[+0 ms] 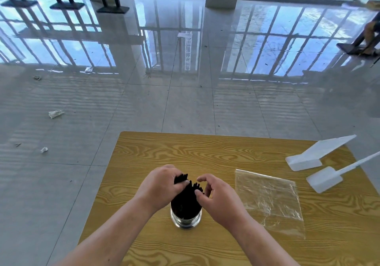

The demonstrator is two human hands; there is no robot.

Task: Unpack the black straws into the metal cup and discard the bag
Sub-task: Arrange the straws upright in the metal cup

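Note:
A shiny metal cup (186, 220) stands on the wooden table (205, 152), near its middle. A bundle of black straws (186, 195) stands in the cup, tops fanning out above the rim. My left hand (162, 185) grips the upper left part of the bundle, thumb pressed across the straws. My right hand (218, 198) curls round the bundle's right side, thumb and fingers touching the straw tops. The clear plastic bag (269, 200) lies flat on the table to the right of the cup, with no straws in it.
Two white plastic flat pieces (316, 156) (329, 178) lie at the table's right rear corner. Beyond the table is a glossy tiled floor with scraps of crumpled paper (55, 113) on the left. Windows and a pillar stand far back.

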